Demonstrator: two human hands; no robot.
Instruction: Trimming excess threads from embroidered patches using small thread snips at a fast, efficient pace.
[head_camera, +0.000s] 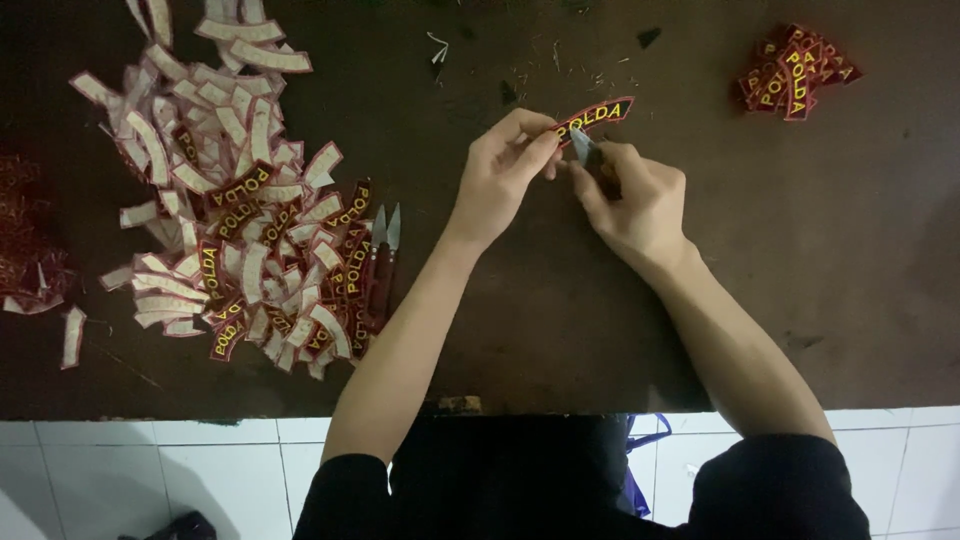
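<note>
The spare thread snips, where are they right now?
In the head view, the thread snips lie on the table, at the right edge of the big patch pile, beside the left forearm.

The brown table (560, 320) is bare between the two forearms and to the right of the right hand (635, 195). A big heap of patches (235, 200) blocks the left side, with spare snips (383, 262) at its edge. A small patch stack (795, 78) sits in the far right corner.
</note>
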